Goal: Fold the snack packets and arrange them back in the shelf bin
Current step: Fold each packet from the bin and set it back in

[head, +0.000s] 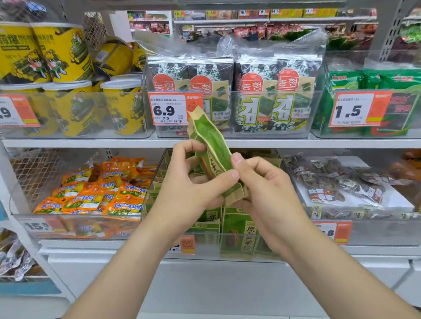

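One green snack packet (211, 146) is held up in front of the shelf, above the clear shelf bin (209, 241) and apart from it. Left hand (181, 189): fingers curled round the packet's upper left edge, thumb pressed across its lower part. Right hand (264, 192): thumb and forefinger pinch the lower right edge. The packet looks creased lengthwise, so the fold seems under way, not finished. Packets already in the bin (237, 231): two stand upright at the front, and more behind are hidden by the hands, count uncertain. Left to do, by judgement: finish this fold and place the packet.
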A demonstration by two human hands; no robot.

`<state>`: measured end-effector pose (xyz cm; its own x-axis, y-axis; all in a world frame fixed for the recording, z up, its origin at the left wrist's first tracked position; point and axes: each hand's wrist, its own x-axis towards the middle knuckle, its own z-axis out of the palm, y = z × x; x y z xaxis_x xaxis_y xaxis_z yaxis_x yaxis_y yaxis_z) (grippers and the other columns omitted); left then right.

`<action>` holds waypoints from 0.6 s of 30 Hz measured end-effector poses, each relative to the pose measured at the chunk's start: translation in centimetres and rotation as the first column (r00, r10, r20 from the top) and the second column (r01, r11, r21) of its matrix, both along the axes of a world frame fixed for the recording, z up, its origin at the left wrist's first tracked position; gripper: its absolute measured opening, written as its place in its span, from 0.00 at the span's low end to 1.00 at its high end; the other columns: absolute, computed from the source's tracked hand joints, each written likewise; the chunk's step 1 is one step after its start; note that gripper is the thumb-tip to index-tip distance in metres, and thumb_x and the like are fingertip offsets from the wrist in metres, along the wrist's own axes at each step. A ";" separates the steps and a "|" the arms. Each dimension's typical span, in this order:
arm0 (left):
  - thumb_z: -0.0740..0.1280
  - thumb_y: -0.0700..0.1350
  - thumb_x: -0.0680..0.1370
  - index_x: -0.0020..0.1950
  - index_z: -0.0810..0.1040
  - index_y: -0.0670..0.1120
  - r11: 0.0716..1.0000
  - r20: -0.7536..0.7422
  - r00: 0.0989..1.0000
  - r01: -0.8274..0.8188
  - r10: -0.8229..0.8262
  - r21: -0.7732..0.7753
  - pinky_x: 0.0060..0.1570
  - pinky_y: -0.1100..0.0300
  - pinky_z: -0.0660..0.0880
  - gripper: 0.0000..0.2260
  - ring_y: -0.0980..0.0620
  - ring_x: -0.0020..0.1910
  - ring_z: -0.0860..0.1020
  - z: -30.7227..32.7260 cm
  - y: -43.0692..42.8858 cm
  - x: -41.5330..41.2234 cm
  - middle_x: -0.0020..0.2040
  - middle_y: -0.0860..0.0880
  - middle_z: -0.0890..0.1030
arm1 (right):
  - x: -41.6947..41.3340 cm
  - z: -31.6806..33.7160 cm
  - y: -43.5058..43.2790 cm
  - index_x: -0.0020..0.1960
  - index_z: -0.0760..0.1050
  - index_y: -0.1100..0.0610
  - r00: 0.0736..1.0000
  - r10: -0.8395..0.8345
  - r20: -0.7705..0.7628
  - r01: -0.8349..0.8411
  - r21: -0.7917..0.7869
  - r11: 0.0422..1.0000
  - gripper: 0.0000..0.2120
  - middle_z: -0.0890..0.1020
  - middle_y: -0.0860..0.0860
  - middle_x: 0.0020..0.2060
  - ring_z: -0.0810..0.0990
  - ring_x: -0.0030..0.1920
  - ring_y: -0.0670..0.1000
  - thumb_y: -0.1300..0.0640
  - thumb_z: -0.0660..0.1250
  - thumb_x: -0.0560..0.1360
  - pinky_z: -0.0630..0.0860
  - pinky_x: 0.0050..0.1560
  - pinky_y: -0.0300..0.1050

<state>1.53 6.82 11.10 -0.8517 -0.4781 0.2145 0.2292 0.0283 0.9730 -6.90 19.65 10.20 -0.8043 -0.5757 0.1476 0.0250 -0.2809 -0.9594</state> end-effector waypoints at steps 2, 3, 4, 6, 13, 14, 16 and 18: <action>0.77 0.35 0.77 0.67 0.72 0.50 1.000 -0.023 1.000 0.001 -0.001 0.012 0.51 0.31 0.83 0.24 0.41 0.55 0.87 0.0 -0.2 0.2 0.62 0.48 0.84 | 0.2 0.0 -0.2 0.43 0.80 0.56 1.000 0.001 -0.024 -0.001 -0.008 1.000 0.14 0.86 0.64 0.46 0.83 0.43 0.56 0.47 0.72 0.80 0.81 0.49 0.60; 0.76 0.33 0.77 0.67 0.73 0.50 1.000 -0.034 0.999 0.006 -0.005 0.016 0.52 0.31 0.83 0.23 0.40 0.56 0.87 0.1 -0.3 0.3 0.62 0.48 0.84 | 0.3 0.0 -0.4 0.43 0.81 0.56 0.999 0.001 -0.035 -0.001 -0.010 1.000 0.14 0.86 0.66 0.48 0.83 0.44 0.58 0.46 0.72 0.79 0.82 0.51 0.64; 0.75 0.31 0.77 0.67 0.73 0.49 1.000 -0.043 0.999 0.013 -0.012 0.020 0.52 0.31 0.83 0.23 0.38 0.56 0.87 0.1 -0.5 0.4 0.61 0.47 0.84 | 0.3 -0.1 -0.5 0.44 0.82 0.56 0.999 -0.002 -0.042 0.001 -0.009 1.000 0.14 0.85 0.68 0.50 0.82 0.45 0.59 0.45 0.73 0.78 0.82 0.53 0.67; 0.73 0.29 0.78 0.67 0.74 0.47 0.999 -0.043 0.998 0.043 -0.042 0.031 0.52 0.32 0.84 0.23 0.35 0.57 0.86 0.2 -1.0 0.7 0.61 0.44 0.85 | 0.4 -0.2 -0.7 0.45 0.83 0.57 1.000 0.001 -0.026 -0.001 -0.012 1.000 0.15 0.85 0.67 0.48 0.82 0.45 0.58 0.45 0.73 0.77 0.81 0.53 0.64; 0.74 0.30 0.77 0.71 0.75 0.44 0.984 -0.051 0.986 0.164 -0.161 0.074 0.49 0.44 0.85 0.24 0.36 0.58 0.86 0.4 -2.6 1.9 0.63 0.41 0.85 | 0.9 0.0 -1.0 0.61 0.79 0.72 0.987 0.099 0.125 -0.089 -0.078 0.993 0.27 0.85 0.64 0.53 0.81 0.53 0.62 0.47 0.71 0.77 0.76 0.62 0.61; 0.74 0.30 0.77 0.71 0.75 0.44 0.984 -0.051 0.986 0.164 -0.160 0.072 0.50 0.44 0.85 0.24 0.36 0.58 0.86 0.4 -2.7 1.9 0.64 0.41 0.85 | 0.8 -0.1 -1.0 0.60 0.79 0.72 0.989 0.091 0.117 -0.083 -0.074 0.994 0.26 0.85 0.63 0.52 0.81 0.53 0.61 0.48 0.71 0.78 0.77 0.60 0.60; 0.75 0.33 0.76 0.71 0.75 0.45 0.988 -0.045 0.989 0.143 -0.140 0.052 0.53 0.43 0.85 0.25 0.38 0.59 0.86 0.2 -2.8 1.9 0.65 0.43 0.84 | 0.7 -0.1 -1.1 0.55 0.81 0.68 0.995 0.073 0.071 -0.069 -0.048 0.996 0.20 0.84 0.62 0.49 0.82 0.49 0.60 0.49 0.70 0.80 0.80 0.53 0.55; 0.77 0.39 0.77 0.70 0.76 0.47 0.994 -0.038 0.993 0.109 -0.108 0.025 0.59 0.42 0.83 0.23 0.40 0.61 0.85 0.0 -2.9 1.7 0.65 0.45 0.84 | 0.5 -0.1 -1.2 0.49 0.82 0.63 0.998 0.056 -0.007 -0.056 -0.013 0.998 0.14 0.85 0.60 0.43 0.83 0.43 0.57 0.51 0.69 0.82 0.81 0.44 0.49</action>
